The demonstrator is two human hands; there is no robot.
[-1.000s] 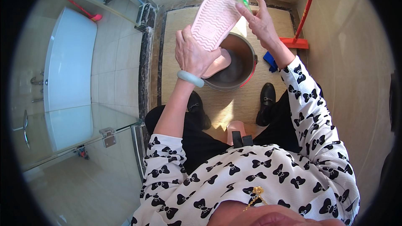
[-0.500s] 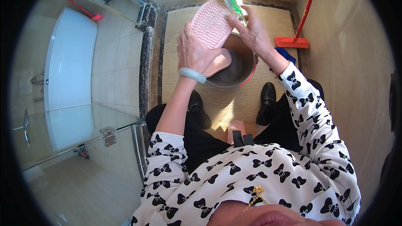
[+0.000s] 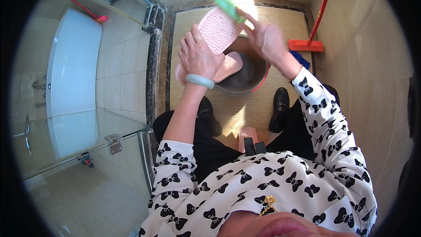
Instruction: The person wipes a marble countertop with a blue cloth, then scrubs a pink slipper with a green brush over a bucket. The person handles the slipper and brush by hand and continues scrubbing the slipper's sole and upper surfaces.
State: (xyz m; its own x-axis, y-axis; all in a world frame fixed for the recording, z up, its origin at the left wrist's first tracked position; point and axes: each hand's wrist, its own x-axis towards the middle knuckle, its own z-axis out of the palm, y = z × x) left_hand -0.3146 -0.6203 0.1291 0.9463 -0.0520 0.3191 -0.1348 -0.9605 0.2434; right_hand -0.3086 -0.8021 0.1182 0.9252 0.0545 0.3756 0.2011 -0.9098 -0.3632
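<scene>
My left hand (image 3: pixel 199 55) is closed round the middle of a pink slipper (image 3: pixel 217 30), whose wavy-treaded sole is turned up over the bucket's left side. A green scrubbing brush (image 3: pixel 228 6) is gripped in my right hand (image 3: pixel 268 44). Its bristled head lies across the toe end of the sole; hand and brush are slightly blurred. Below, a grey bucket (image 3: pixel 254 79) with a red handle stands between my feet and the wall. Another smooth pink slipper part (image 3: pixel 230 66) shows inside the bucket, partly hidden by my left hand.
A ribbed beige mat (image 3: pixel 188 17) lies under the bucket. To the right stand a red squeegee (image 3: pixel 305 45) and a blue cloth (image 3: pixel 300 59). A glass door (image 3: pixel 87 153) and white bathtub (image 3: pixel 72 61) are at left. Something pink (image 3: pixel 247 136) lies below my waist.
The brush has swung from upright to lying across the sole's toe end. The slipper has shifted a little down and left with my left hand.
</scene>
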